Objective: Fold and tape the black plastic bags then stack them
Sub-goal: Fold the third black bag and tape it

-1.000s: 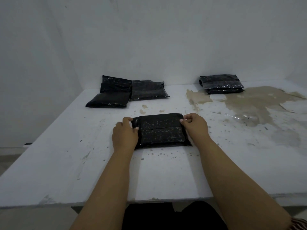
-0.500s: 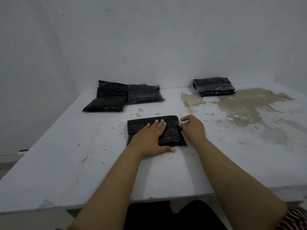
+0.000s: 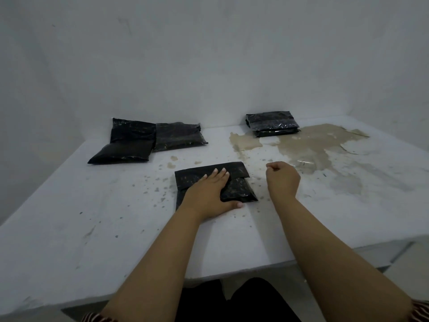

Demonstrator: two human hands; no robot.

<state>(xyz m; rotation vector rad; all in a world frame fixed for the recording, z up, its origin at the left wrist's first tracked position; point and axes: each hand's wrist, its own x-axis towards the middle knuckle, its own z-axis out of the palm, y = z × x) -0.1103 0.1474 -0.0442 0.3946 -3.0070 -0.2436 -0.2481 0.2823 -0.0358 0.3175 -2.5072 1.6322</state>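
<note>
Pressing flat on the folded black bag (image 3: 239,185), the left hand (image 3: 209,194) lies palm down with its fingers straight and together, the fingertips reaching the folded-over top flap and the thumb stretched along the bag's near edge. This bag sits on the white table (image 3: 69,224), about midway between its left and right edges and somewhat nearer the front edge than the back.

Just to the right of the bag, apart from it, the right hand (image 3: 282,180) hovers with its fingers curled into a loose fist; whether anything small is pinched in it I cannot tell.

Toward the back left of the table lie two unfolded black bags (image 3: 148,140), side by side and touching, the left one propped partly against the wall. Near the back edge, to the right of centre, stands the stack of folded bags (image 3: 272,123), glossy and squared up. A brown stain (image 3: 313,145) spreads over the table surface from beside that stack toward the right edge. Striped sleeves (image 3: 421,312) show at the bottom corners of the view.
</note>
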